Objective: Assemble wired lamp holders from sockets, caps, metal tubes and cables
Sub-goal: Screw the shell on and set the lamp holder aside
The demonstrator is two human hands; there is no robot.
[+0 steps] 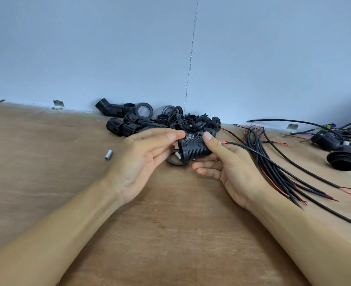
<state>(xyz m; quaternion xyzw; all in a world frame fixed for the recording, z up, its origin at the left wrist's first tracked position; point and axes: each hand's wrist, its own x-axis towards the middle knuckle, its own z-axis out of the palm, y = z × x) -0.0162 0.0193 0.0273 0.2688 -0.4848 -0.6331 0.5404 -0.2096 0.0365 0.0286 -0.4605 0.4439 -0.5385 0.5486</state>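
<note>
— So, furthest left?
— Lone tube (108, 155), lying flat on the table (170, 223), well apart from the left hand (141, 159).
— And that hand?
— Relaxed, fingers nearly straight, tips against the left end of the socket (194, 148). Gripping nothing.
— Socket itself?
— Between both hands, on its side, raised just over a ring (172, 161). Clasped by the right hand (228, 168): thumb on top, fingers curled underneath.
— Anything out of its right end?
— Black cable (253, 150) with a red tip, trailing over the right hand.
— Behind the hands?
— Heap of black parts (160, 120) against the wall.
— Right of the right hand?
— Bundle of cables (290, 168), fanned out; beyond it, wired holders (344, 159).
</note>
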